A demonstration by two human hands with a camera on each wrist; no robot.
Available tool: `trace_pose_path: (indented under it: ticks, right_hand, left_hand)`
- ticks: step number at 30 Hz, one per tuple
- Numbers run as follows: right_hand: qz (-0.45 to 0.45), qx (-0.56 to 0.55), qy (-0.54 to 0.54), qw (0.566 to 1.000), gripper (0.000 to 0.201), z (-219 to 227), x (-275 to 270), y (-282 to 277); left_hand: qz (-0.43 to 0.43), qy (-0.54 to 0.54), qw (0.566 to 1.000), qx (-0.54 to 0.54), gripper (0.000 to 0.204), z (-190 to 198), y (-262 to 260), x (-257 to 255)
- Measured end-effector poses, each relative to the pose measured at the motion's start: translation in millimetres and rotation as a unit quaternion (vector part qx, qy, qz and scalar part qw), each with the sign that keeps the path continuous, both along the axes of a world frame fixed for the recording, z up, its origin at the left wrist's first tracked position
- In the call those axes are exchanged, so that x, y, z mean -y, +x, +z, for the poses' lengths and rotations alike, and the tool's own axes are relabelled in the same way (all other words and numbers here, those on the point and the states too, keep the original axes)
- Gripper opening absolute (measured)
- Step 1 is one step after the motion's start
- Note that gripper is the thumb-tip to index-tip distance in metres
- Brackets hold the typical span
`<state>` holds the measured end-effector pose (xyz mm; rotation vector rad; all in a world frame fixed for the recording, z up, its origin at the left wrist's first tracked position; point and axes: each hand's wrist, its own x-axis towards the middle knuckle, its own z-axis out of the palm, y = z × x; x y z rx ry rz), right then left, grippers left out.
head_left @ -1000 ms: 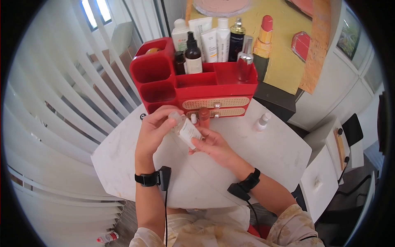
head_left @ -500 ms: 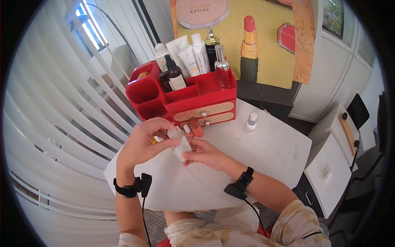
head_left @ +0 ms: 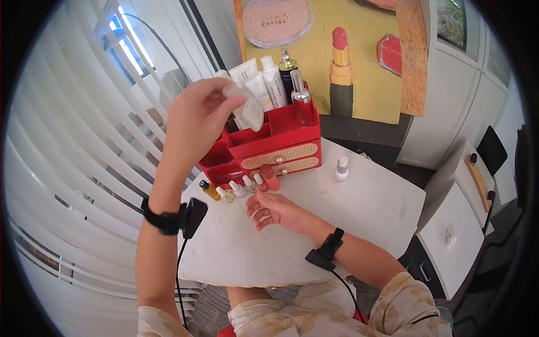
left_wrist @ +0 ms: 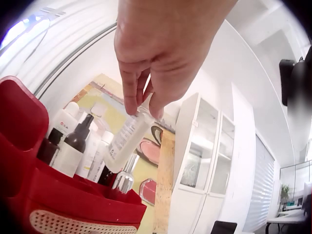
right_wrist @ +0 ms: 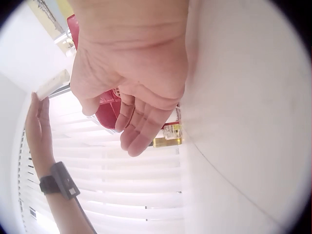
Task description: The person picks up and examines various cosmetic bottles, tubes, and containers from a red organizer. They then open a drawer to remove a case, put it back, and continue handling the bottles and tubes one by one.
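Observation:
My left hand is raised over the red organizer, pinching a clear bottle with a white label by its top between thumb and fingers. In the left wrist view this bottle hangs tilted in front of the bottles standing in the organizer. My right hand is low over the white table, palm turned inward, fingers loosely bent and holding nothing. Just beyond its fingertips is a row of several small bottles, among them a yellow one with a dark cap and an orange-red one.
In the organizer stand white tubes, a dark gold-necked bottle and a silver-capped bottle. A small pale bottle stands alone to the right. Behind is a painted board; vertical blinds hang at the left.
The clear bottle was in both hands over the table. My right hand has let go, and my left hand has lifted it up and away to the organizer, uncovering the small bottles.

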<state>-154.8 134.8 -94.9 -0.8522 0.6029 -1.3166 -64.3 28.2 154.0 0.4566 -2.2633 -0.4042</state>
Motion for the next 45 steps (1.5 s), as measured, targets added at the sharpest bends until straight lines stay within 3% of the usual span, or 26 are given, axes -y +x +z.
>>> trace_pose_path:
  ticks: [7,10,13,19,22,31,35,38,39,42,45]
  right_hand:
    - [-0.004,-0.001,-0.002,1.0,0.053,2,-2,-3]
    - [-0.002,0.003,-0.005,1.0,0.055,0,-2,-2]
    - [0.0,0.007,-0.005,1.0,0.056,0,-1,-2]
    - [0.003,0.007,0.001,1.0,0.056,0,0,-1]
    - [0.0,0.007,-0.001,1.0,0.056,0,-1,-2]
    - [0.0,0.013,-0.007,1.0,0.057,0,-1,-1]
    - [0.002,0.009,-0.003,1.0,0.059,1,-1,-1]
    - [0.016,0.004,0.001,1.0,0.054,-3,1,-2]
    - [0.013,0.009,0.001,1.0,0.054,-3,2,-2]
    - [-0.012,0.012,0.006,1.0,0.054,-6,2,2]
    - [-0.041,0.02,0.025,0.999,0.047,-19,5,3]
  left_hand:
    - [0.047,-0.209,0.975,0.065,0.034,-7,-57,23]
    - [0.076,-0.219,0.965,0.121,0.037,-10,-66,28]
    - [0.077,-0.212,0.969,0.102,0.037,-11,-71,29]
    - [0.052,-0.109,0.986,0.117,0.038,-10,-84,27]
    - [0.068,-0.109,0.978,0.163,0.039,-17,-91,29]
    - [0.083,-0.156,0.968,0.18,0.042,-39,-97,47]
    - [0.121,-0.217,0.955,0.164,0.044,-36,-89,30]
    - [0.041,-0.209,0.975,0.064,0.036,-38,-85,-5]
    - [-0.023,-0.214,0.976,0.038,0.03,-43,-86,-18]
    - [-0.166,-0.158,0.968,0.106,0.029,-68,-95,-54]
    - [-0.213,-0.12,0.938,0.246,0.033,-108,-109,-82]
